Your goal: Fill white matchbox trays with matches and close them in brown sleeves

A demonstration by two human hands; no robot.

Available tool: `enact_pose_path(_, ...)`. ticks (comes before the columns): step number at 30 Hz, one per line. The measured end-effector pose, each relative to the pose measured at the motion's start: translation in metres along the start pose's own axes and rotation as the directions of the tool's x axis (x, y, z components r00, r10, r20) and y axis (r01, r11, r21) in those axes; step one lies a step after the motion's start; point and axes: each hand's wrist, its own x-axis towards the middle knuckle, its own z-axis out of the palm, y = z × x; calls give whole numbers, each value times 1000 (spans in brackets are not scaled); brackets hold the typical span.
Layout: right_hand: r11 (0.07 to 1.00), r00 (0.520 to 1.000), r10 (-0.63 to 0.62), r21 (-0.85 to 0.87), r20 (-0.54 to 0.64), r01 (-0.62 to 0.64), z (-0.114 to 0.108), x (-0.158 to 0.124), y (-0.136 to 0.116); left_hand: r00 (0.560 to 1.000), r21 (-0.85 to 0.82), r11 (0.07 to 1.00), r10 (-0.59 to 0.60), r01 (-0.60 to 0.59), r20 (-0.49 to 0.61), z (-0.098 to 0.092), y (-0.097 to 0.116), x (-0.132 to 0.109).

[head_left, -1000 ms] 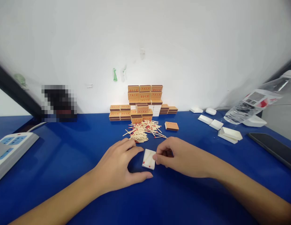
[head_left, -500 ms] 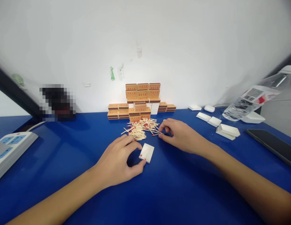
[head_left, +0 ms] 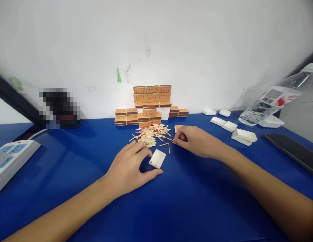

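Observation:
A small white tray (head_left: 157, 159) with red match heads at its near left corner lies on the blue table. My left hand (head_left: 132, 167) is beside it, thumb and index finger spread around its left and near sides, holding nothing. Behind it is a heap of loose matches (head_left: 149, 136) with red tips. At the heap's right edge, my right hand (head_left: 194, 139) pinches a match (head_left: 170, 139) between thumb and fingers. Two stray matches (head_left: 168, 148) lie just left of that hand. An orange matchbox (head_left: 177, 127) is partly hidden behind its fingers.
Stacked matchboxes (head_left: 152, 97) stand against the wall. On the right lie white trays (head_left: 244, 136), a white case (head_left: 225, 113), a water bottle (head_left: 269, 101) and a black phone (head_left: 292, 151). A power strip (head_left: 17, 158) sits at the left.
My left thumb has moved away from the tray's near corner, opening the hand. My right fingers have closed together on a match, and a match now points toward me beside the heap.

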Motion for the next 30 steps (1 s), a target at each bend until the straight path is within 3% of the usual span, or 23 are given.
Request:
enact_pose_path(4, 990, 989, -138, 3, -49, 139, -8, -4, -7, 1000, 8, 1000, 5, -5, -11, 0, -1, 0)
enact_pose_path(8, 941, 940, -338, -5, -41, 338, -8, -12, -26, 999, 11, 1000, -30, 30, -16, -1, -1, 0)
enact_pose_path(14, 781, 850, -522, -362, 66, 508, 12, -25, -47, 999, 37, 998, -43, 42, 8, 3, 1, 0)
enact_pose_path(17, 720, 822, -563, -434, 91, 541, 17, -29, -60, 1000, 21, 999, -27, 26, 0, 5, 0, 0)
enact_pose_path(21, 781, 821, -564, -268, 84, 564, 14, -28, -64, 1000, 15, 1000, -9, 9, -14, 5, 0, 1)
enact_pose_path(26, 913, 912, -403, -101, -79, 394, -6, -18, -35, 1000, 17, 1000, -2, 3, -31, 2, 0, 0)
enact_pose_path(30, 940, 940, -340, -30, -7, 340, -13, -12, -17, 1000, 17, 1000, 0, 0, -31, -2, -3, -1)
